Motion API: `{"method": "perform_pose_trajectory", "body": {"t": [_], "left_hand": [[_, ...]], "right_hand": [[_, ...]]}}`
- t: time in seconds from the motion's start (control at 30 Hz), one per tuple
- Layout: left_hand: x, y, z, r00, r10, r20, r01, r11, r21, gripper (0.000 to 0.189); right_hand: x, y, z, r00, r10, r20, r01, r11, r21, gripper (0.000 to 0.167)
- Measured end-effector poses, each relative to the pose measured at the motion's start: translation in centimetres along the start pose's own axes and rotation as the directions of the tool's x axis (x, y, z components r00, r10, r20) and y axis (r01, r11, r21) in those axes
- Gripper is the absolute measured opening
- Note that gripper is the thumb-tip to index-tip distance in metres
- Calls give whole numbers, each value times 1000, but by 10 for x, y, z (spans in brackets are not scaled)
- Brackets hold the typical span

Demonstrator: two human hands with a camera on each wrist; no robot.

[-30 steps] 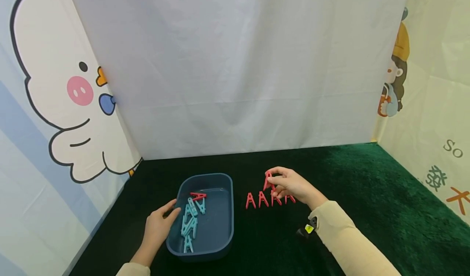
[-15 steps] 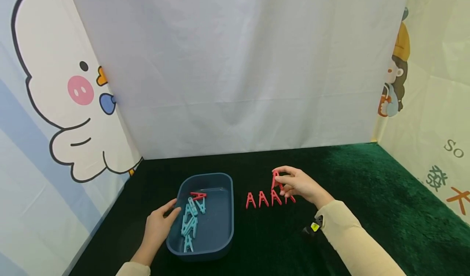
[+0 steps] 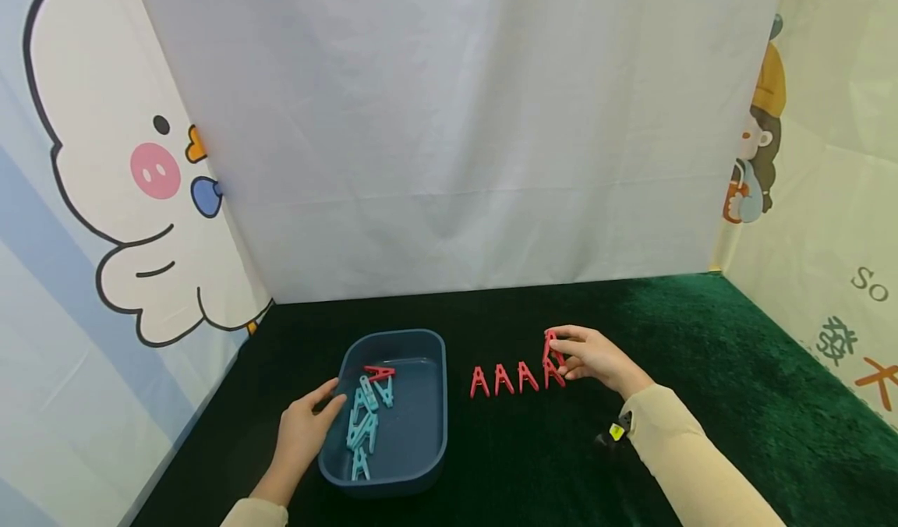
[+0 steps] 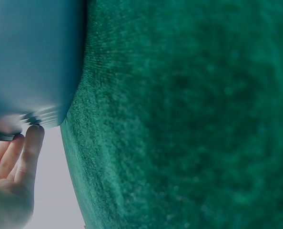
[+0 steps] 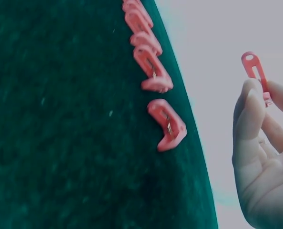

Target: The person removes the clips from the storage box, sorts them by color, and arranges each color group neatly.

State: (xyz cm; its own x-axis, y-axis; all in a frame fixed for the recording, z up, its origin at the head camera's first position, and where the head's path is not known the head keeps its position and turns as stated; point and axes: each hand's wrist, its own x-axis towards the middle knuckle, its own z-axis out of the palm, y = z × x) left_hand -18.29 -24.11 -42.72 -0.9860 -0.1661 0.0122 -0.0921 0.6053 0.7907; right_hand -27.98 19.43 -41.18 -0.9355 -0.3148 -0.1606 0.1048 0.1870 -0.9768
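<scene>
Pale curtain [image 3: 456, 122] behind, dark green cloth [image 3: 701, 348] below. Right hand [image 3: 599, 357] has slid rightward past inner pegs over last second, thumb and fingertips pinching held peg [image 3: 550, 337]; it now hangs raised by right end of four-peg row [image 3: 526, 373], seemingly not yet set down. Left hand [image 3: 302, 429] hasn't moved, fingers fairly straight, touching left side of bin [image 3: 414, 426]. Inside bin: blue pegs [image 3: 368, 394], spare red peg [image 3: 380, 373]. Bin's right rim stands apart from row; cloth runs wide rightward, curtain well behind.

The right hand [image 3: 598, 360] pinched with thumb and fingertips; the left hand [image 3: 302, 429] held its fingers nearly straight.
</scene>
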Motion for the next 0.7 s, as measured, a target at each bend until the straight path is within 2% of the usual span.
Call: {"method": "perform_pose_trajectory", "body": {"t": [0.43, 0.7], "left_hand": [[0, -1, 1, 1000, 16, -5, -16, 1000, 9, 47], [1, 0, 0, 1000, 6, -2, -6, 1000, 3, 46]], "right_hand": [[0, 14, -14, 997, 53, -49, -54, 998, -23, 48], [2, 21, -20, 994, 77, -72, -81, 995, -50, 49]]}}
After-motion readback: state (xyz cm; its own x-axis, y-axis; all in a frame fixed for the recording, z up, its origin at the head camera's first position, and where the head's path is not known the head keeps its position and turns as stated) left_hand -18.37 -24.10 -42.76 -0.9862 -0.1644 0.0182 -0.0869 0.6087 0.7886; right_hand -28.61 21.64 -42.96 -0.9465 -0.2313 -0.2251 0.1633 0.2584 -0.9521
